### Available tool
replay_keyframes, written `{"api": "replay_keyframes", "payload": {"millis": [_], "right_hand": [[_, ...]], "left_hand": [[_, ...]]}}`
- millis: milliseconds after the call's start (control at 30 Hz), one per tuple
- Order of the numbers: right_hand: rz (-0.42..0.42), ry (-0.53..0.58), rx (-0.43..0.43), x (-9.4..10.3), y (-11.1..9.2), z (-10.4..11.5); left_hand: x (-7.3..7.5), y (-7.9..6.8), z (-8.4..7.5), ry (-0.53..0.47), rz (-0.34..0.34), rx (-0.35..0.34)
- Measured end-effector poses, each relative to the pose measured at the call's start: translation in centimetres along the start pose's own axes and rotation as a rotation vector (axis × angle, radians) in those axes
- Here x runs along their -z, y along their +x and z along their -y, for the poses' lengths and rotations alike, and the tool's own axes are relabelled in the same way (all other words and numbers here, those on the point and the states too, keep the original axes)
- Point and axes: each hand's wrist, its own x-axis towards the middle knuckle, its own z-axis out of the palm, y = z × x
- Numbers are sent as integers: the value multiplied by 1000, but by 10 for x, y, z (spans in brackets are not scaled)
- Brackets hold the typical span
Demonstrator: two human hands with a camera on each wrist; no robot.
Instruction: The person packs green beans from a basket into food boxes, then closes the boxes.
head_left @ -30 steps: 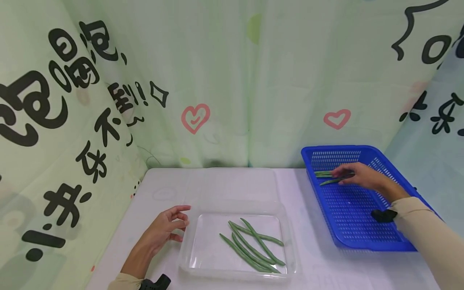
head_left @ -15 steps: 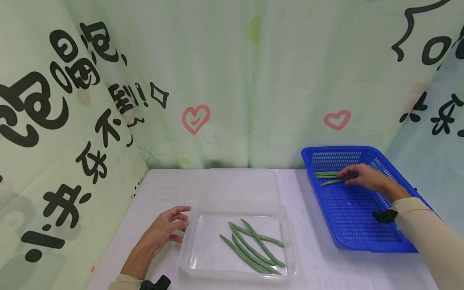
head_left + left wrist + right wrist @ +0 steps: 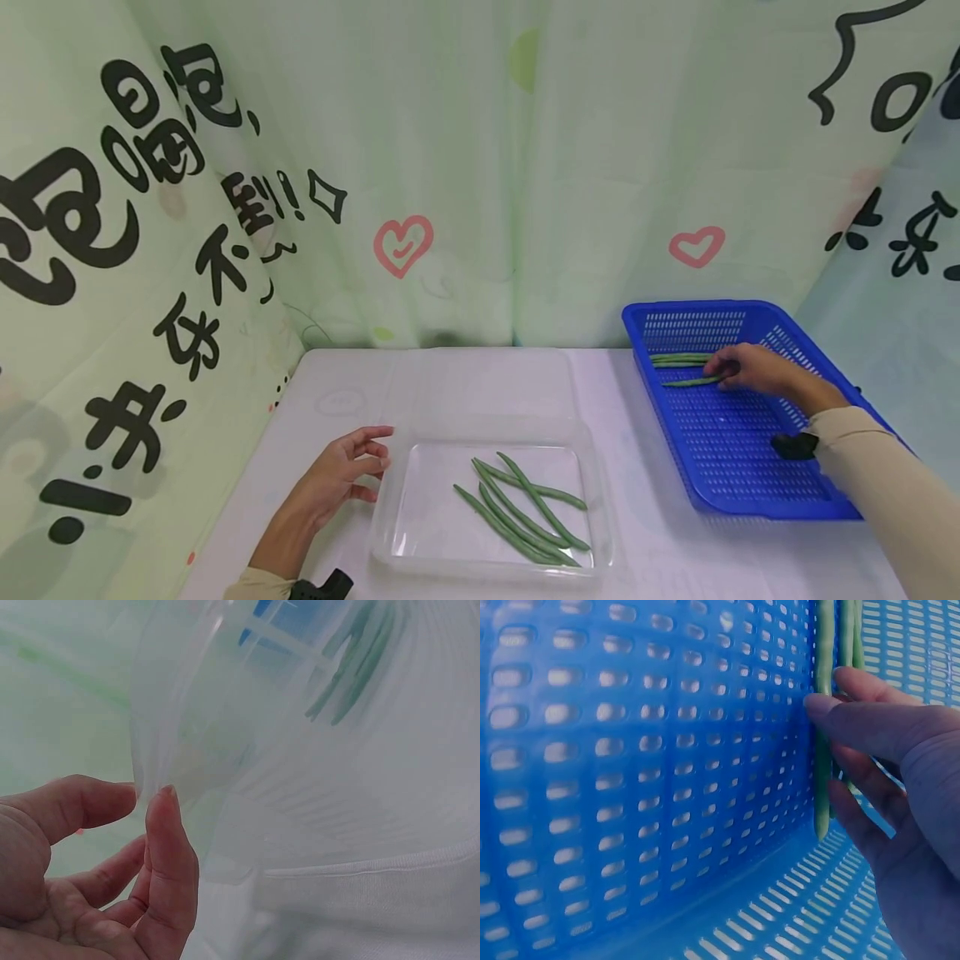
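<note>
In the head view, my right hand is inside the blue plastic basket, pinching a green bean whose far end sticks out to the left. The right wrist view shows the thumb laid over that bean, with fingers behind it. More green beans lie just beyond, along the basket's back wall. My left hand pinches the left rim of a clear plastic container between thumb and fingertip. Several green beans lie crossed in the container's right half.
A white cloth covers the table. Behind the table hangs a pale green curtain with black lettering and hearts, continuing along both sides. The basket stands at the right, apart from the container.
My right hand has shifted slightly right along the beans in the basket, and the nearest bean lies more level. The left hand and container stay where they were.
</note>
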Motion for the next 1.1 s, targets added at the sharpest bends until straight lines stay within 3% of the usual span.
{"api": "replay_keyframes", "payload": {"millis": [167,433,733,1100], "right_hand": [[17,-92,46,-1,4,0],[74,-90,74,0,4,4],[-39,-80,82,8,-4,23],[-91,18,49,15,-9,47]], "left_hand": [[0,0,0,5,-8,1],[1,0,1,4,2,-6],[1,1,1,2,9,-3],[2,2,0,13,15,-1]]}}
